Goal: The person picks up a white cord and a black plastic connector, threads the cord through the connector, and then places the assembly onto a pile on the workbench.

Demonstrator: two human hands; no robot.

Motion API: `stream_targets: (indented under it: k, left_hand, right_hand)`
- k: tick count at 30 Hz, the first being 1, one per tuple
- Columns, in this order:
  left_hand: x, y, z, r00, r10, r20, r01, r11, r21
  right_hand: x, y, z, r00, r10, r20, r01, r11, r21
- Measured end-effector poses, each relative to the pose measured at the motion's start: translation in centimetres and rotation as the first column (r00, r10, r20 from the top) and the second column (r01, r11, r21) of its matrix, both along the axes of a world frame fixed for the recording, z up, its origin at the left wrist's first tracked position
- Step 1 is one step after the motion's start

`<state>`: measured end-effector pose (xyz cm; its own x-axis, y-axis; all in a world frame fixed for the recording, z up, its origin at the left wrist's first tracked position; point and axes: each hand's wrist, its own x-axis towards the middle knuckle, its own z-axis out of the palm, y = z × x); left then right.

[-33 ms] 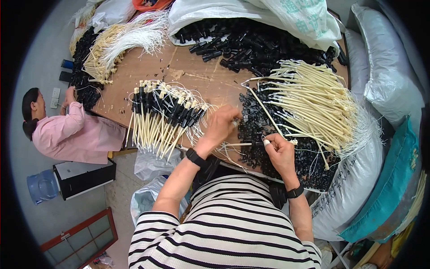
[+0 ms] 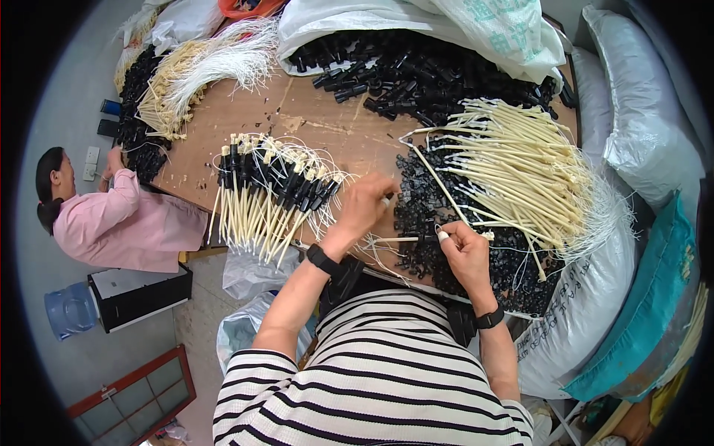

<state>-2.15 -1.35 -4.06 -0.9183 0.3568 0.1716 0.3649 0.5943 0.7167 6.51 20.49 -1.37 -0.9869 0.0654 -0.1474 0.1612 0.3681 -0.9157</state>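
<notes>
My left hand is bent over the left edge of a bed of small black parts, fingertips pinched on a tiny dark piece. Closed in a pinch, my right hand sits above the same parts, with a white cover on one fingertip. A thin loop shows at its fingertips. From its left side a cream-sleeved wire points out; the grip on it is partly hidden. To the left lies a bundle of cream-sleeved wires with black fittings. Loose cream-sleeved wires are heaped on the right.
Black tubular fittings spill from a white woven sack at the back. More cream sleeves with white wires lie at the far left. A person in pink works there. Full sacks line the right side.
My left hand has shifted very slightly, and the dark piece at its fingertips now shows darker. My right hand stays in place.
</notes>
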Motion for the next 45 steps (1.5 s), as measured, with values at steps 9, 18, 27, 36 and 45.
stream_targets:
  k: [9,18,27,36,45]
  left_hand:
    - [0.3,0.2,0.9,0.991,0.089,0.103,-0.094,0.995,0.045]
    - [1.4,3.2,2.3,0.871,-0.106,0.48,-0.127,0.895,0.428]
    - [3.4,5.5,4.3,0.935,0.053,0.351,-0.17,0.935,0.312]
    - [3.3,5.6,2.8,0.97,0.103,0.221,-0.161,0.95,0.266]
    - [2.6,5.2,3.5,0.997,0.075,0.021,-0.078,0.966,0.246]
  right_hand:
    - [-0.3,-0.1,-0.2,0.996,-0.042,0.081,0.05,0.995,-0.087]
    - [-1.0,-0.5,-0.7,0.985,-0.142,0.102,0.157,0.975,-0.154]
    - [-0.8,-1.5,0.8,0.957,-0.118,-0.266,0.17,0.969,0.18]
    - [-0.8,-2.3,1.0,0.863,0.076,-0.5,0.114,0.933,0.34]
    - [-0.8,-1.7,1.6,0.934,-0.01,-0.358,0.05,0.993,0.103]
